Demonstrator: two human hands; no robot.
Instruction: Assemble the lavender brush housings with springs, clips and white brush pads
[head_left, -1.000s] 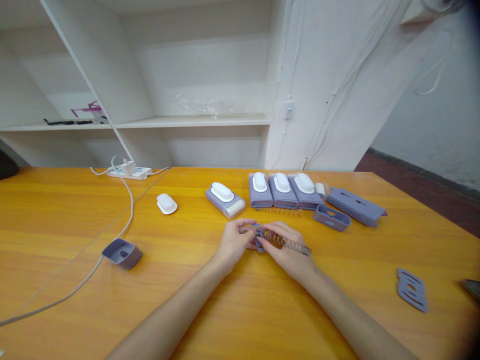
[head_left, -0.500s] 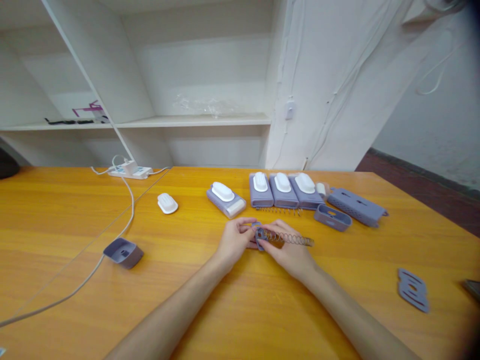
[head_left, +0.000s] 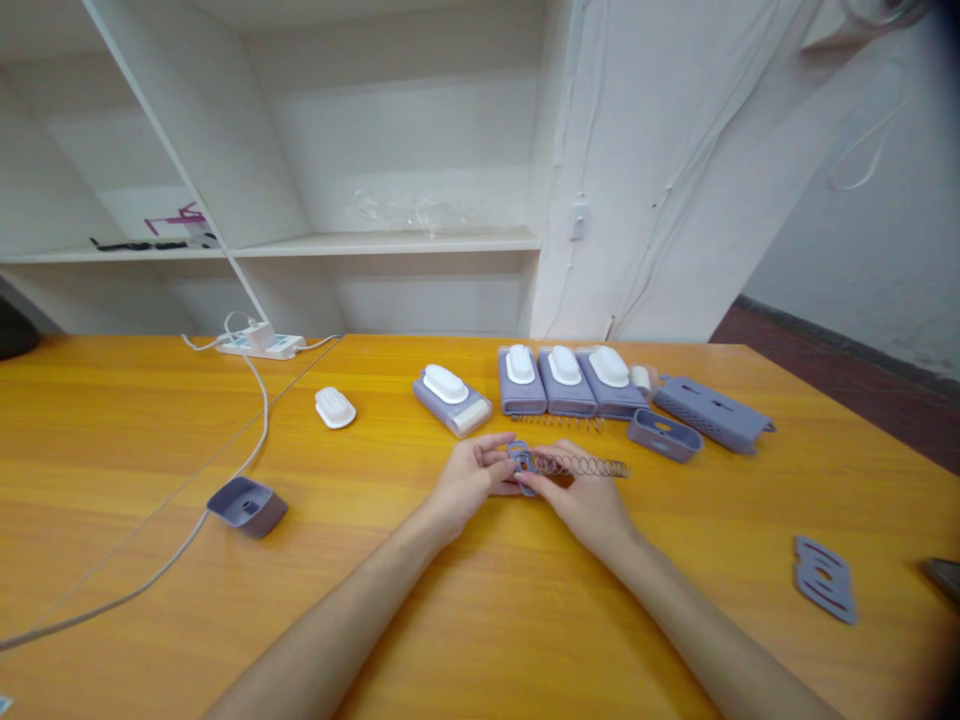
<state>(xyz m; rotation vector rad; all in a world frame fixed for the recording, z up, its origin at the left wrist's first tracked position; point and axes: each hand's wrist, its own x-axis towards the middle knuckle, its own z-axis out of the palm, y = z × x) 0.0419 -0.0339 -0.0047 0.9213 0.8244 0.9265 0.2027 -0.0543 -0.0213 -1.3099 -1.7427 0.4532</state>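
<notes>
Between my two hands, above the middle of the table, is a small grey-purple plastic plate [head_left: 523, 458] with cut-outs. My left hand [head_left: 471, 482] pinches its left side. A metal coil spring [head_left: 589, 465] stretches from the plate to the right, passing over the fingers of my right hand [head_left: 581, 500], whose thumb and fingertips close on the plate and the spring's near end. The fingers partly hide where spring and plate meet. Just beyond my hands lies a second coil spring [head_left: 559, 423], in front of a row of grey-purple cases [head_left: 568, 392] with white ovals on top.
Another case [head_left: 450, 398] lies left of the row. At right are an open shell [head_left: 665, 435], a long perforated housing [head_left: 712, 412] and a flat plate [head_left: 825, 578]. At left are a white oval part [head_left: 335, 407], a hollow cap [head_left: 247, 506], a cable [head_left: 262, 400] and a power strip [head_left: 262, 343].
The small plate has turned slightly between my fingers, so more of its face and cut-outs shows. The spring has shifted a little to the right and levelled. Both hands keep their hold.
</notes>
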